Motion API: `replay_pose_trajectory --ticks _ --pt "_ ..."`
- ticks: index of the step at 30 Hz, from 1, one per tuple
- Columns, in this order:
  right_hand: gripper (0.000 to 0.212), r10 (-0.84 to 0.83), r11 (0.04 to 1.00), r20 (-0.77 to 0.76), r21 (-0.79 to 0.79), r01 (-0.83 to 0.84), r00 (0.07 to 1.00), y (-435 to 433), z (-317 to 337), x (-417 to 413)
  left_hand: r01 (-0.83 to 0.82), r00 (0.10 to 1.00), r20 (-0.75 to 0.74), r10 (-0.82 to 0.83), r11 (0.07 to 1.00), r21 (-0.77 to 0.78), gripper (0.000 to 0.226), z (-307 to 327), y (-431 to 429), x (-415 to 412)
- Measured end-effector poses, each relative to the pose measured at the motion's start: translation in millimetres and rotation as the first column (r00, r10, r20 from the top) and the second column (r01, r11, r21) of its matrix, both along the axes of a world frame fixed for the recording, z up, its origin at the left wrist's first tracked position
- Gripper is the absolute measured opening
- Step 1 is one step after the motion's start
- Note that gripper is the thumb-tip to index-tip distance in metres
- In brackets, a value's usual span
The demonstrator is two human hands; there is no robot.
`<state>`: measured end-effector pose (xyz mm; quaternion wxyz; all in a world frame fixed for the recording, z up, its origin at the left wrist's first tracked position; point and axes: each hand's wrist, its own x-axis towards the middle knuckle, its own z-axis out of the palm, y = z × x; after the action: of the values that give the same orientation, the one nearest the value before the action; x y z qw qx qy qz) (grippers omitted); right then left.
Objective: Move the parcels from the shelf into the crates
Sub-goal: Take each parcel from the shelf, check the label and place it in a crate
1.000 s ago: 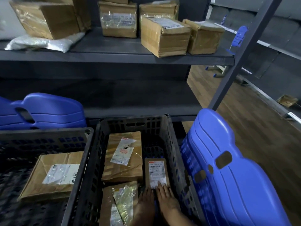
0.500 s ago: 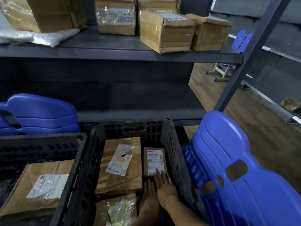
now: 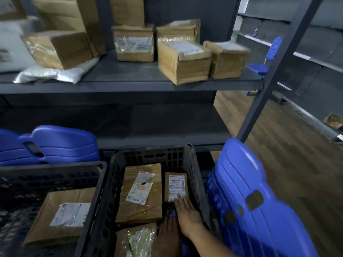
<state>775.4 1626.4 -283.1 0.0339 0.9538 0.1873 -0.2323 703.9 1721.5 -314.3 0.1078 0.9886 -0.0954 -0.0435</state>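
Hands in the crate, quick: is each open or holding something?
Left hand: open, holding nothing.
Right hand: open, touching the small parcel.

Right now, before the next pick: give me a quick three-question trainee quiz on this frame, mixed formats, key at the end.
1. True or false: the right hand lays straight fingers on the narrow brown cardboard parcel with a white barcode label.
2. How many parcels show inside the black perforated plastic crate that holds that parcel? A one, B three, C five.
3. Fill in: the neighbouring black plastic crate on the left shows ____ parcel(s).
Key: 1 true; 2 B; 3 one.
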Motion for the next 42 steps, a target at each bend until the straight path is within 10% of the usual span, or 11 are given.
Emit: replay_pose_trajectory --ticks 5,8,12,30,42 --pt "0.067 0.066 0.992 -0.131 0.115 -0.051 0.989 -6.8 79.1 -19.4 0.028 0.978 0.201 -0.05 0.993 0.113 0.071 67.2 12.6 -9.7" --pt "0.066 0.113 0.989 -0.124 0.11 -0.1 0.986 -8.5 124.1 -24.1 -0.007 0.983 -0.18 0.018 0.998 0.064 0.06 147.2 13.7 -12.5" --pt "0.068 0.164 0.98 -0.004 0.111 -0.163 0.986 -14.5 172.9 -19.0 -0.017 0.941 -0.325 0.09 0.975 0.222 0.057 200.7 38.4 6.2" --pt "0.066 -0.107 0.946 0.589 0.308 -0.1 0.801 -38.5 348.2 76.6 -0.065 0.979 0.202 0.024 0.979 0.196 0.076 398.9 64.7 114.7" --pt "0.058 -0.209 0.906 0.632 0.412 -0.095 0.746 -38.2 425.2 161.9 -0.074 0.955 0.29 0.057 0.996 0.047 0.067 459.3 64.4 212.2"
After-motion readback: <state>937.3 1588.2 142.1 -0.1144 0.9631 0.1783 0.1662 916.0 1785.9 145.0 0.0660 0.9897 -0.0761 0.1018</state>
